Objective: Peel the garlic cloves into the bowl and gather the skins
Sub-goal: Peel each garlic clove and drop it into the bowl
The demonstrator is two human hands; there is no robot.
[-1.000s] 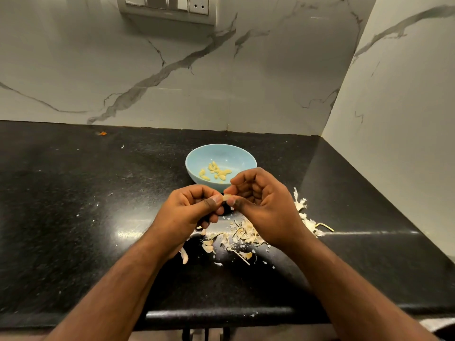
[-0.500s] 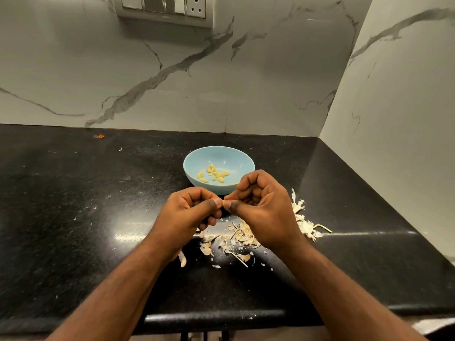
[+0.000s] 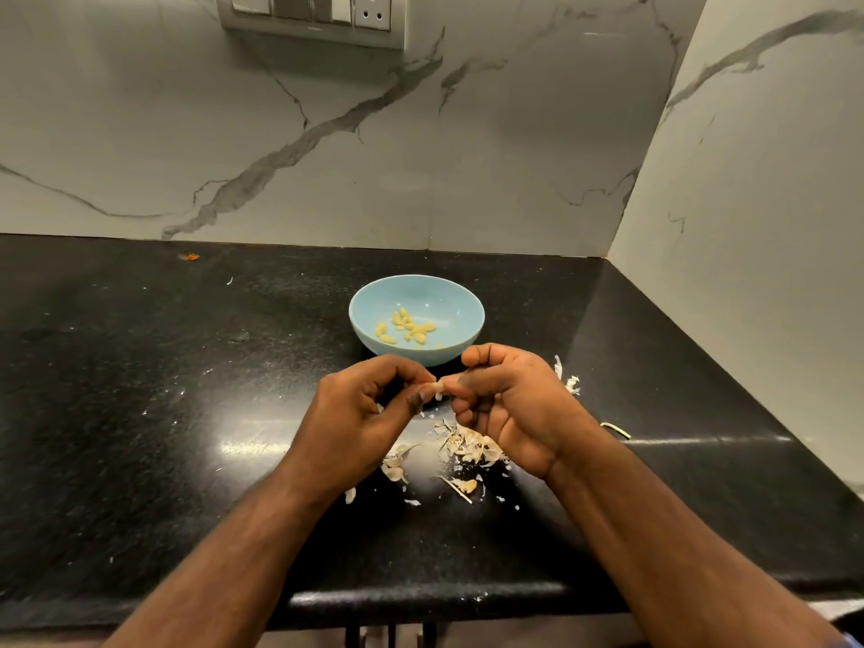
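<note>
Head view: a person's left hand point(image 3: 355, 413) and right hand point(image 3: 509, 404) pinch one small garlic clove point(image 3: 439, 388) between them — each grip narrow, thumb and fingertips closed on it — just in front of a blue bowl point(image 3: 460, 301) holding peeled cloves point(image 3: 406, 326). Loose skins point(image 3: 463, 449) litter the black surface point(image 3: 140, 390) below.

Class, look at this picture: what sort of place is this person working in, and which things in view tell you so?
Most likely a home kitchen. A black stone countertop meets a marble-look wall with a switch and socket panel, and a blue bowl holds peeled garlic cloves.
</note>
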